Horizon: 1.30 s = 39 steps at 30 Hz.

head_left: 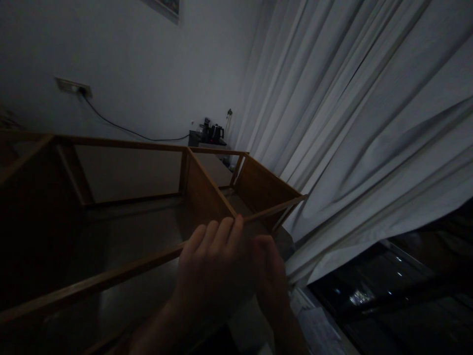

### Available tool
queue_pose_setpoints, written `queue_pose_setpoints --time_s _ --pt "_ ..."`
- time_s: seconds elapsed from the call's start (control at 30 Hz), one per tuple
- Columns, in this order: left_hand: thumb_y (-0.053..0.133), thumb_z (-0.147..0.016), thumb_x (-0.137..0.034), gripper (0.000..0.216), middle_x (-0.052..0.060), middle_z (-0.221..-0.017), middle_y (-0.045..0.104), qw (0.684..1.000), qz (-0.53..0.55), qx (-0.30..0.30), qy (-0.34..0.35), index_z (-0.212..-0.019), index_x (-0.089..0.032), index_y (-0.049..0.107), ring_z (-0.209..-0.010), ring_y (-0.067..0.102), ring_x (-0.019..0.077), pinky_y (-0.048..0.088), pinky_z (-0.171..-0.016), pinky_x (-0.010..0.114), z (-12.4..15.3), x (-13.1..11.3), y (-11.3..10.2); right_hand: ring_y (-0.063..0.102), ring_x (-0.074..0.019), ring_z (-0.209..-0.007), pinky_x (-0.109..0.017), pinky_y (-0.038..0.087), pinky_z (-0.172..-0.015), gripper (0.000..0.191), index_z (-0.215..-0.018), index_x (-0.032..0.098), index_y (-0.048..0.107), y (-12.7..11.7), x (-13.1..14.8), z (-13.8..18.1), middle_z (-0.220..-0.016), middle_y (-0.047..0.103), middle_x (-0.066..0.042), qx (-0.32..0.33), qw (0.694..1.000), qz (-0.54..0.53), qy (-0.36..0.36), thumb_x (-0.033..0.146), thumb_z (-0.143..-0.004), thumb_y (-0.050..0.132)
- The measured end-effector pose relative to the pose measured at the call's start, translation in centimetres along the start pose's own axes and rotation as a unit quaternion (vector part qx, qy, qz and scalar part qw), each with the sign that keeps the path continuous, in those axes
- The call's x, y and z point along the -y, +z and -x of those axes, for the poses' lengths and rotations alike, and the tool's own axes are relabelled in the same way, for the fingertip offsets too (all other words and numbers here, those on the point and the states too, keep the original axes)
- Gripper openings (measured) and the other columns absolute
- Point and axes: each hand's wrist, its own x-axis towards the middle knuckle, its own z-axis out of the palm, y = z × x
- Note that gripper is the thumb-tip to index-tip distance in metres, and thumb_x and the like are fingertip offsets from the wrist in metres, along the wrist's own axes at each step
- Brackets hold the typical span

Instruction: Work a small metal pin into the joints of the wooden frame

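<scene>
A long brown wooden frame [111, 276] with open compartments and panel dividers runs from the left edge to the curtain. My left hand [210, 261] is wrapped over its near top rail, at the corner where a divider panel [207, 190] meets it. Just right of that corner, below the rail, my right hand [271, 276] is raised with its fingers curled in. Whatever lies between its fingers is hidden by the dim light and blur. A small gap separates the two hands.
Long white curtains [354, 118] hang close on the right, above a dark window [399, 291]. Behind the frame, a small dark stand [194, 138] carries a black kettle [217, 132]. A black cord [125, 129] runs along the wall from a socket [72, 88].
</scene>
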Motion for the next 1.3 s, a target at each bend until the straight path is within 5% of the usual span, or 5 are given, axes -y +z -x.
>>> queue_pose_setpoints --time_s 0.2,0.4,0.7,1.1,1.3 --pt "0.048 -0.092 -0.017 0.029 0.002 -0.089 0.072 1.000 0.001 0.005 -0.005 -0.113 -0.016 0.069 -0.070 0.057 0.0196 0.038 -0.066 0.035 0.1 0.1 0.2 0.058 -0.0129 -0.066 -0.024 0.050 -0.062 0.024 -0.102 0.025 0.060 2.0 -1.2 0.8 -0.075 0.060 0.003 -0.030 0.944 -0.268 0.189 0.048 -0.096 0.056" --pt "0.057 -0.089 -0.016 0.028 0.001 -0.095 0.073 1.000 0.004 0.008 -0.010 -0.115 -0.017 0.067 -0.074 0.059 0.0196 0.038 -0.068 0.035 0.6 0.2 0.5 0.066 -0.0186 -0.084 -0.033 0.056 -0.080 0.028 -0.095 0.027 0.070 4.0 -2.0 1.6 -0.090 0.070 -0.003 -0.084 0.898 -0.371 0.219 0.054 -0.090 0.062" --pt "0.051 -0.093 -0.016 0.028 0.003 -0.093 0.073 1.000 -0.007 -0.005 0.019 -0.117 -0.015 0.066 -0.073 0.061 0.0191 0.039 -0.067 0.035 0.9 0.8 0.9 0.066 -0.0143 -0.083 -0.025 0.051 -0.076 0.023 -0.110 0.032 0.073 0.9 0.0 0.2 -0.086 0.070 0.001 0.037 0.986 -0.160 0.010 0.032 -0.101 0.052" --pt "0.053 -0.091 -0.014 0.029 0.003 -0.091 0.073 0.999 -0.026 0.016 0.018 -0.117 -0.017 0.064 -0.074 0.062 0.0192 0.040 -0.067 0.036 0.6 0.5 0.6 0.067 -0.0193 -0.085 -0.038 0.053 -0.087 0.030 -0.093 0.026 0.065 -0.1 -1.0 -0.8 -0.085 0.072 -0.003 0.036 0.982 0.084 -0.167 0.027 -0.103 0.037" --pt "0.052 -0.093 -0.017 0.026 0.003 -0.086 0.072 0.999 -0.027 0.024 0.014 -0.114 -0.018 0.066 -0.071 0.061 0.0196 0.041 -0.066 0.036 0.5 0.4 0.5 0.066 -0.0189 -0.088 -0.038 0.053 -0.091 0.025 -0.097 0.026 0.064 -0.2 -1.7 -0.7 -0.089 0.072 -0.002 0.041 0.975 0.102 -0.192 0.022 -0.102 0.040"
